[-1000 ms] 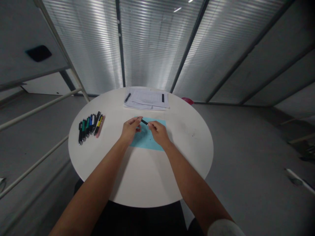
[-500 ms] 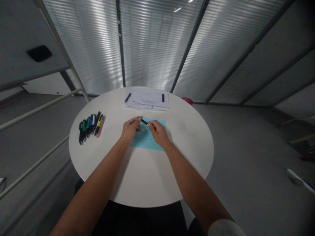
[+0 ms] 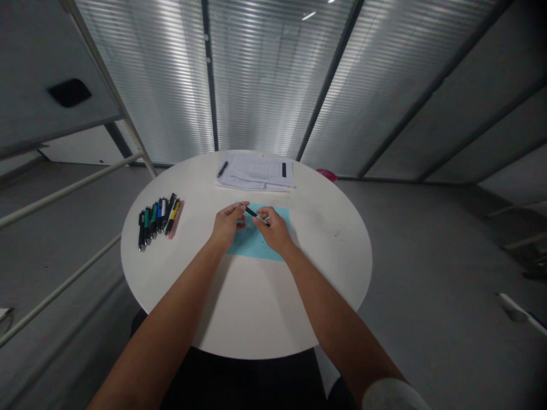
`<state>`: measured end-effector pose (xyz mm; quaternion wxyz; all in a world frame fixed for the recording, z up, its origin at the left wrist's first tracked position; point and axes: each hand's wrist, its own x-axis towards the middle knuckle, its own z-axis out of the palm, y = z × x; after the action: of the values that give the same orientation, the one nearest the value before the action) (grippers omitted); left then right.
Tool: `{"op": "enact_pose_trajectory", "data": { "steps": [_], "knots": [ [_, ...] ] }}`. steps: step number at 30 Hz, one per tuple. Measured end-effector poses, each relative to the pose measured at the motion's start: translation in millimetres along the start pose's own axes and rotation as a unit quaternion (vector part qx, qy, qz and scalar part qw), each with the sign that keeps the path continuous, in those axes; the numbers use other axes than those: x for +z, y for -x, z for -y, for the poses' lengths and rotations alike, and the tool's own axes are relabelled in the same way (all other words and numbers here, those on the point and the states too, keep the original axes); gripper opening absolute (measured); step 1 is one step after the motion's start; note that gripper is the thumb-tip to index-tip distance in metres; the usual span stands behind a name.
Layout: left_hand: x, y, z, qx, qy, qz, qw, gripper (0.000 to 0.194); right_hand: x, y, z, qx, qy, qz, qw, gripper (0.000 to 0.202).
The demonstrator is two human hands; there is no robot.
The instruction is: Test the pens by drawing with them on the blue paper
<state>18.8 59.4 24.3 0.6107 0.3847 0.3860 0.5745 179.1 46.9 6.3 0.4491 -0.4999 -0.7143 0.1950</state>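
Note:
A slim black pen point(image 3: 251, 212) spans the gap between my hands, above a light-blue sheet point(image 3: 256, 250) on the round white table. My left hand point(image 3: 228, 223) pinches its upper left end between thumb and fingertips. At the other end, my right hand point(image 3: 274, 230) has its thumb and fingers closed around the pen, which hides that part. The blue sheet is partly covered by both hands, and a few tiny dark specks show on it.
Several pens point(image 3: 156, 219) lie side by side on the left of the table point(image 3: 256, 319). Printed papers point(image 3: 256, 173) with a black pen point(image 3: 223, 169) on them lie at the far edge. White rails point(image 3: 68, 191) stand to the left. Something pink point(image 3: 327, 174) shows behind the table.
My right thumb and fingers have shifted slightly on the pen, the fingers lifting a little. The left hand keeps its pinch nearly unmoved.

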Motion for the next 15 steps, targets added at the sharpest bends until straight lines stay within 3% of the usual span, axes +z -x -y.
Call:
{"op": "enact_pose_trajectory", "data": {
  "steps": [11,15],
  "knots": [
    [1.9,-2.9,3.4,-0.008,0.008,-0.057,0.998,0.040,1.0,-0.9,-0.4,-0.037,0.010,-0.001,0.999,0.025],
    [1.2,-1.0,-0.6,-0.022,0.036,-0.038,0.998,0.037,-1.5,0.1,2.5,-0.023,0.011,0.018,0.999,0.029]
  ]
}}
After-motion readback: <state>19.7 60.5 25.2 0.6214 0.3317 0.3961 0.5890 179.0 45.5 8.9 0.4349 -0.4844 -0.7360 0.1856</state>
